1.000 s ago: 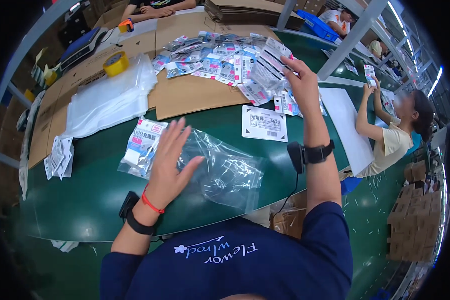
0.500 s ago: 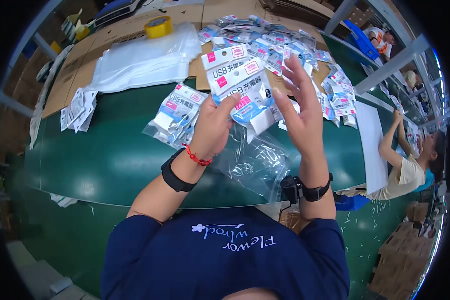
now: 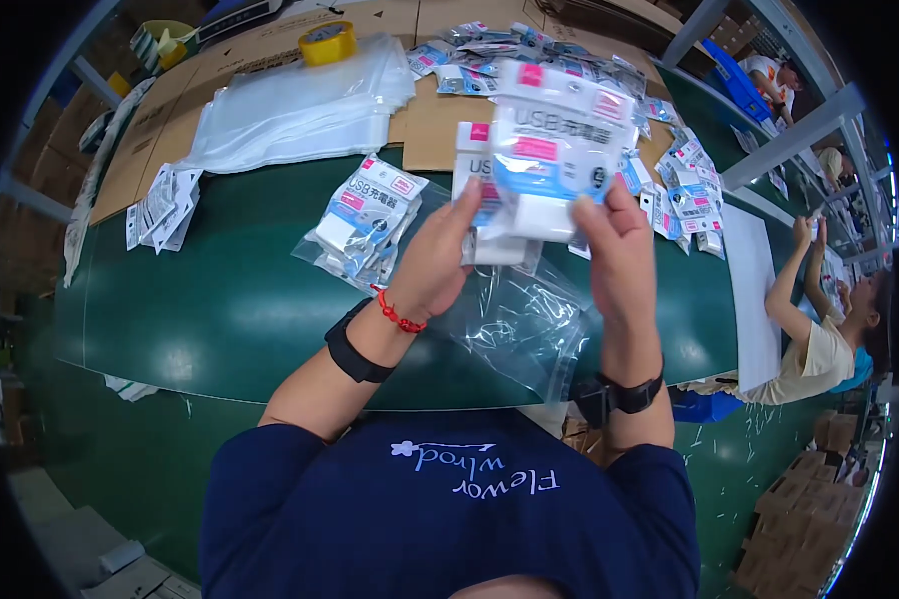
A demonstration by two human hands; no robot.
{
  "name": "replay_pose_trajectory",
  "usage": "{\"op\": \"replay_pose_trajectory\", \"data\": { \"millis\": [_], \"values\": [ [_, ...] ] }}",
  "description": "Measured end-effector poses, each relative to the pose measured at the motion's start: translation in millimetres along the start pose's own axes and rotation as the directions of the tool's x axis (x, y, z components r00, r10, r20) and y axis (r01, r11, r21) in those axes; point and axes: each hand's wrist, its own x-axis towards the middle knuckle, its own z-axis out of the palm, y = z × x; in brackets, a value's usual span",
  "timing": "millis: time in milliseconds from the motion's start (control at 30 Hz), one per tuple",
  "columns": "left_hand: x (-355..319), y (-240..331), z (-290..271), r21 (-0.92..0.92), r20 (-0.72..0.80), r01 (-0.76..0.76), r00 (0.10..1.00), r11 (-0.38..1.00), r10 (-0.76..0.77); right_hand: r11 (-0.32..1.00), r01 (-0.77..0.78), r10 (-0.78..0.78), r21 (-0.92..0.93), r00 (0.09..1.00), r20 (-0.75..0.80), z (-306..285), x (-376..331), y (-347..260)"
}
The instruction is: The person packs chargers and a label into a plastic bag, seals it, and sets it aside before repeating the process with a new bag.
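Observation:
My right hand point(image 3: 624, 250) grips a charger packet point(image 3: 557, 125) by its lower edge, thumb in front; the packet is white, pink and blue and slightly blurred. My left hand point(image 3: 435, 245) is closed on another charger packet point(image 3: 472, 150), which stands partly behind the first. Whether more packets are layered there I cannot tell. Below both hands a clear plastic bag point(image 3: 519, 334) lies crumpled on the green table point(image 3: 220, 319). Just left of my left hand is a small stack of similar packets point(image 3: 370, 205) that seems to lie on clear plastic.
Flat clear bags point(image 3: 290, 115) and a yellow tape roll point(image 3: 328, 43) lie on cardboard at the back left. White cards point(image 3: 165, 210) sit near the left edge. Loose packets point(image 3: 689, 185) are heaped at the back and right. Beyond a white board point(image 3: 747, 290), a person point(image 3: 809, 334) works.
My right hand, open before, has closed on a charger packet and holds it up and to the right, apart from the one in my left hand.

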Motion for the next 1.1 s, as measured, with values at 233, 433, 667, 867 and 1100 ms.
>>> {"op": "replay_pose_trajectory", "data": {
  "millis": [233,433,667,867,1100],
  "values": [
    [-7.8,-5.5,-4.6,0.170,0.129,0.009,0.991,0.985,-0.032,0.802,0.232,-0.306,-0.551,0.951,-0.045,10.2,0.2,18.8],
    [-8.0,-4.6,-1.4,0.343,0.125,-0.064,0.992,0.937,0.022,0.984,-0.084,0.082,0.157,0.996,0.016,4.9,-4.5,6.6],
    [-16.0,11.9,-9.3,-0.122,0.016,0.079,0.997,0.989,-0.078,0.546,0.725,-0.542,-0.420,0.687,0.483,11.8,-4.9,-3.6],
    [-28.4,37.2,-8.6,-0.310,0.168,0.172,0.978,0.935,-0.124,0.374,0.832,-0.350,-0.409,0.535,0.769,27.0,-23.2,-3.5],
    [-40.7,42.5,-45.6,-0.243,-0.023,0.023,0.999,0.970,-0.029,0.267,0.584,-0.525,-0.766,0.755,0.392,-70.2,56.0,34.8]
  ]
}}
